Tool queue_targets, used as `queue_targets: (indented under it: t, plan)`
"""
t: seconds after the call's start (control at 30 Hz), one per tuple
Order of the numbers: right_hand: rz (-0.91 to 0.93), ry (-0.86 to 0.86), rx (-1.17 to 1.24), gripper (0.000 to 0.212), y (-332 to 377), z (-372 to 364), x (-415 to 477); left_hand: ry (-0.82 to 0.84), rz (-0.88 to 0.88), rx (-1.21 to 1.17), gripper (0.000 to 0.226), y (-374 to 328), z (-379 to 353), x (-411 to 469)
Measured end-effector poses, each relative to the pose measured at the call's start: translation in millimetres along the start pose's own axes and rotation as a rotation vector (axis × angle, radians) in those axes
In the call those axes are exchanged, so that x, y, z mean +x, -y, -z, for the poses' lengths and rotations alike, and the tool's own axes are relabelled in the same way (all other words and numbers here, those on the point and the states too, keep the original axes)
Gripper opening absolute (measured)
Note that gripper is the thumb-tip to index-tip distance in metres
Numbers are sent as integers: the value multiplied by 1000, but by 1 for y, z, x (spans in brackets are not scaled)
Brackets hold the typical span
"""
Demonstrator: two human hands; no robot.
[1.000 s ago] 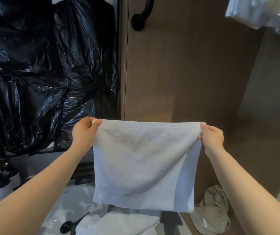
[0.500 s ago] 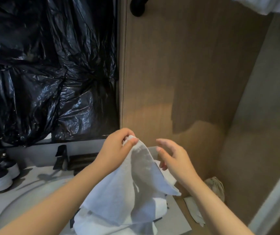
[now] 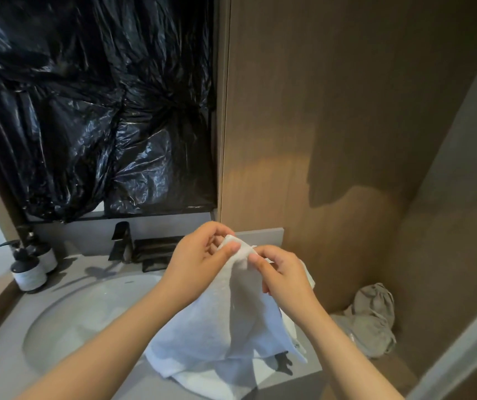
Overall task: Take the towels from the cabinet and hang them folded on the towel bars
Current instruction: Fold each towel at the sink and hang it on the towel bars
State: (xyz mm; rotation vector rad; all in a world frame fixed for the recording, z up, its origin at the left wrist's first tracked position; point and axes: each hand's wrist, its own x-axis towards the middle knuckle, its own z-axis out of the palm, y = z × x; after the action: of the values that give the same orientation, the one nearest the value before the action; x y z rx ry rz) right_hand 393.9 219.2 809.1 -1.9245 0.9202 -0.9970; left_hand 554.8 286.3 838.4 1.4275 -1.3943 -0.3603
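A small white towel (image 3: 231, 321) hangs folded in half in front of me, over the sink counter. My left hand (image 3: 199, 261) pinches its top corners from the left. My right hand (image 3: 277, 269) meets it from the right and grips the same top edge, so both hands touch at the towel's peak. More white towel (image 3: 211, 379) lies on the counter under it. No towel bar or cabinet shelf shows in this view.
A round white sink (image 3: 87, 310) sits at the lower left, with a dark faucet (image 3: 122, 241) and two soap dispensers (image 3: 28, 269) behind it. Black plastic (image 3: 87, 105) covers the mirror. A wooden wall (image 3: 332, 125) stands ahead, a grey cloth bag (image 3: 373, 319) in its corner.
The towel was held spread wide between both hands. My hands have come together, folding it in half, and have dropped lower; my right hand let go briefly and now grips the joined corners.
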Motion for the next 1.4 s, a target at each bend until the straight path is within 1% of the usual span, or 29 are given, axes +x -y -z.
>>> queue_targets:
  t: [0.07,0.13,0.2,0.27,0.33,0.4,0.5,0.6,0.73,0.87,1.03,1.1,1.17,1.23,1.3,1.4]
  plan:
    - [-29,-22,-16,20,-1,1,0,-5,105,-114,17,6,3,-6]
    - [-41,-33,-10,20,-2,3,-1,-17,147,-137,18,13,4,-14]
    - [-42,-17,-17,20,1,4,-4,-70,135,-135,17,19,4,-21]
    - [-42,2,-21,22,6,4,-7,-112,111,-154,23,24,3,-24]
    - [-39,14,24,21,15,4,-9,-106,76,-179,30,25,1,-25]
    - [-45,26,71,19,23,4,-10,-84,37,-193,32,24,-1,-24]
    - [-68,25,116,19,31,4,-10,-60,-13,-194,27,20,-6,-25]
    - [-98,23,162,19,34,5,-10,-30,-16,-212,20,16,-8,-25]
    - [-75,24,153,23,35,10,-12,4,-13,-196,13,12,-9,-26]
    - [-65,67,208,18,34,12,-10,27,-17,-173,11,9,-9,-25]
    - [-18,64,161,16,32,14,-9,100,-55,-154,7,5,-8,-19]
    - [2,32,129,15,32,14,-9,149,-68,-107,14,6,-8,-17]
    - [30,-32,124,16,32,16,-7,208,-74,-66,33,9,-9,-17]
    - [58,-94,148,17,34,20,-3,232,-71,-45,45,12,-9,-19]
    - [76,-133,171,17,36,25,1,229,-69,-32,48,16,-9,-18]
    - [95,-206,180,16,37,33,10,215,-73,-3,47,20,-7,-15]
